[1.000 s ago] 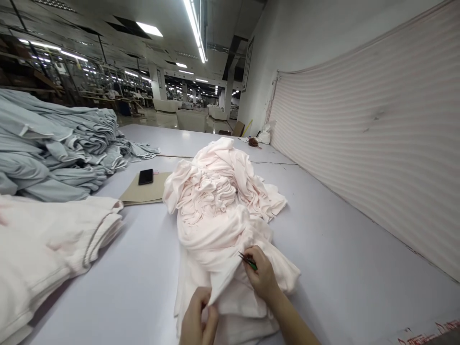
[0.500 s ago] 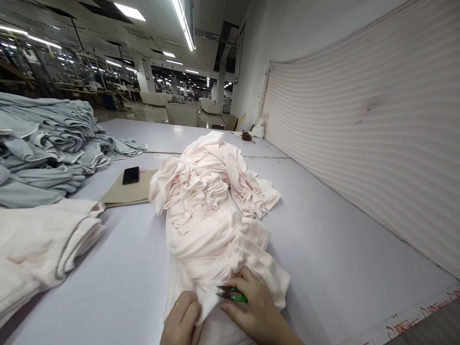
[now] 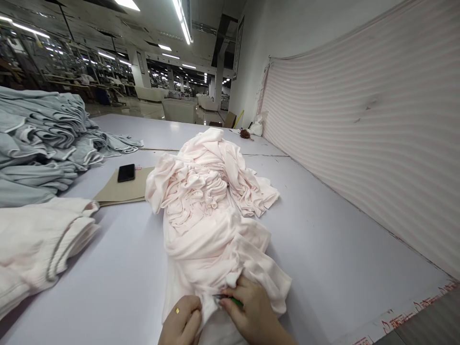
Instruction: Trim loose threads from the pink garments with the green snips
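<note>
A heap of pale pink garments (image 3: 204, 235) lies bunched on the table in front of me. At its near end, my left hand (image 3: 184, 318), with a gold ring, is closed on a fold of the pale fabric. My right hand (image 3: 254, 309) is closed around green-handled thread snips (image 3: 236, 302), their dark blades pointing left at the cloth between my hands. Part of the snips is covered by my fingers. Whether the blades touch a thread cannot be made out.
To the left are folded pale pink garments (image 3: 32, 249) and a large stack of grey-blue garments (image 3: 46, 139). A black phone (image 3: 126, 173) rests on brown card sheets (image 3: 118, 191). Striped fabric (image 3: 359, 120) hangs along the right wall. A white bag (image 3: 256, 126) sits at the back.
My right hand and the snips have shifted slightly; the fingers have closed further over the handles and the blades look closer together. My left hand keeps hold of the fabric. The view has turned slightly.
</note>
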`<state>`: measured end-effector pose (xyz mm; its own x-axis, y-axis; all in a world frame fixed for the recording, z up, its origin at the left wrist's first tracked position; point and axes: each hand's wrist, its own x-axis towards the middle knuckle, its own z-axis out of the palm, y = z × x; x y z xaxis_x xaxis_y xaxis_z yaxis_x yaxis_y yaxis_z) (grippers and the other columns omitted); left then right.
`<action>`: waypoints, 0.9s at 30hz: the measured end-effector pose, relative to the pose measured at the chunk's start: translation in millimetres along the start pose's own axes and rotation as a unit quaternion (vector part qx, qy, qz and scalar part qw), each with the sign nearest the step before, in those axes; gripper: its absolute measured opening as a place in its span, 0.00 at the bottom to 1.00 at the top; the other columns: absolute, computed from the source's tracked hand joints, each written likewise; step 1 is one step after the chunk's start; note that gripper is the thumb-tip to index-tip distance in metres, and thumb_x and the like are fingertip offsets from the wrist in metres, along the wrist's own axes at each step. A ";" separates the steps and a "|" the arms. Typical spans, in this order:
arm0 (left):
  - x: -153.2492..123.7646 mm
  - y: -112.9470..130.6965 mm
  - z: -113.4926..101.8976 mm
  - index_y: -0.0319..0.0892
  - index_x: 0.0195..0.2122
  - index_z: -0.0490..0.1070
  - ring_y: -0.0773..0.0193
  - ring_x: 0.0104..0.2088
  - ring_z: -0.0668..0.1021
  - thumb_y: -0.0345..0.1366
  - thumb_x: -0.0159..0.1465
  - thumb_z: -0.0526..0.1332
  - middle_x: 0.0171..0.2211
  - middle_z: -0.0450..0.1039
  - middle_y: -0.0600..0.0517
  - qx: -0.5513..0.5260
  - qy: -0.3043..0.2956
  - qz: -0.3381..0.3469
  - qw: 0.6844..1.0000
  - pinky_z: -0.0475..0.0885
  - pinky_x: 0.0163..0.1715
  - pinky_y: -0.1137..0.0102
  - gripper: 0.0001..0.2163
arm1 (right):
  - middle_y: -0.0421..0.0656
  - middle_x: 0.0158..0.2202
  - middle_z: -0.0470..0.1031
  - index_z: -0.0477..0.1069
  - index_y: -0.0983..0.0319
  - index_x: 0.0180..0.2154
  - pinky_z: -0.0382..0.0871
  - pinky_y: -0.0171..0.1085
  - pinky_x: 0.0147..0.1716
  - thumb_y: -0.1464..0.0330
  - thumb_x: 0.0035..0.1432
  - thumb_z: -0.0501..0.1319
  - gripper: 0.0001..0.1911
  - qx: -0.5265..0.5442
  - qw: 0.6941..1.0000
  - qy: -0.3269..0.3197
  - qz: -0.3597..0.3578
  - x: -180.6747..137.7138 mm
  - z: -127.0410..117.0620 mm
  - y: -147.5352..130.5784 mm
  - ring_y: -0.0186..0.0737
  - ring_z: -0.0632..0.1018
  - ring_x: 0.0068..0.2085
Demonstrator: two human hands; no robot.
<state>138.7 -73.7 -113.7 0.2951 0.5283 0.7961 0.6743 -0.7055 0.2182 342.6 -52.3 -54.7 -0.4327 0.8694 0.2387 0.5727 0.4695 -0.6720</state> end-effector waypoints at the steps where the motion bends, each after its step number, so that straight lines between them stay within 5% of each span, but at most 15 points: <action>1: 0.1 0.3 -0.1 0.44 0.27 0.63 0.67 0.26 0.74 0.20 0.59 0.54 0.26 0.71 0.52 0.002 -0.001 0.003 1.000 0.72 0.27 0.77 0.11 | 0.43 0.37 0.80 0.81 0.58 0.38 0.71 0.35 0.35 0.75 0.53 0.67 0.11 0.003 1.000 -0.004 0.001 0.4 -0.3 -0.6 0.44 0.80 0.37; 13: -2.5 -1.0 1.3 0.41 0.29 0.67 0.67 0.28 0.76 0.19 0.59 0.54 0.28 0.74 0.49 0.021 0.013 0.012 1.000 0.73 0.30 0.77 0.10 | 0.44 0.37 0.79 0.81 0.58 0.40 0.70 0.35 0.35 0.73 0.54 0.68 0.10 0.020 1.000 -0.009 -0.013 -1.6 -5.1 -1.5 0.43 0.80 0.37; 18: 0.9 0.0 -1.0 0.42 0.31 0.70 0.63 0.32 0.78 0.21 0.59 0.57 0.32 0.76 0.46 0.006 0.029 -0.015 0.999 0.74 0.33 0.74 0.08 | 0.44 0.38 0.77 0.77 0.59 0.44 0.70 0.37 0.34 0.71 0.49 0.69 0.17 -0.004 1.000 0.024 -0.016 -2.8 7.3 3.0 0.46 0.79 0.37; 20: 3.5 3.5 0.0 0.44 0.30 0.69 0.62 0.34 0.78 0.24 0.61 0.58 0.33 0.78 0.48 -0.072 0.022 -0.080 0.994 0.74 0.34 0.73 0.07 | 0.45 0.37 0.76 0.76 0.61 0.43 0.69 0.38 0.32 0.75 0.46 0.67 0.19 -0.047 0.998 0.038 -0.023 -1.1 13.7 6.6 0.47 0.79 0.36; 22: 5.7 9.4 1.8 0.46 0.31 0.68 0.64 0.29 0.77 0.31 0.64 0.59 0.29 0.76 0.53 -0.187 0.000 -0.242 0.952 0.73 0.30 0.74 0.05 | 0.45 0.35 0.76 0.75 0.62 0.39 0.67 0.38 0.30 0.80 0.45 0.61 0.17 -0.079 0.995 0.060 -0.018 0.8 17.7 10.4 0.46 0.78 0.34; 24: 7.1 15.9 3.3 0.47 0.37 0.68 0.67 0.22 0.71 0.43 0.66 0.58 0.22 0.68 0.59 -0.285 -0.008 -0.427 0.858 0.68 0.24 0.75 0.07 | 0.43 0.33 0.75 0.74 0.61 0.36 0.66 0.37 0.30 0.82 0.44 0.58 0.17 -0.085 0.994 0.074 -0.011 1.5 18.1 12.5 0.44 0.78 0.33; 27: 7.9 20.7 3.7 0.47 0.46 0.66 0.68 0.20 0.65 0.56 0.62 0.58 0.19 0.59 0.62 -0.356 0.011 -0.552 0.754 0.64 0.23 0.75 0.20 | 0.42 0.35 0.76 0.74 0.60 0.38 0.67 0.37 0.32 0.79 0.47 0.62 0.16 -0.063 0.996 0.053 -0.017 -1.0 13.8 10.2 0.44 0.78 0.35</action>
<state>157.5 -82.5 -105.0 -0.1976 0.9766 -0.0851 -0.0361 0.0795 0.9962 339.3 -50.5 -71.5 -0.3811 0.8609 0.3371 0.6452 0.5088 -0.5700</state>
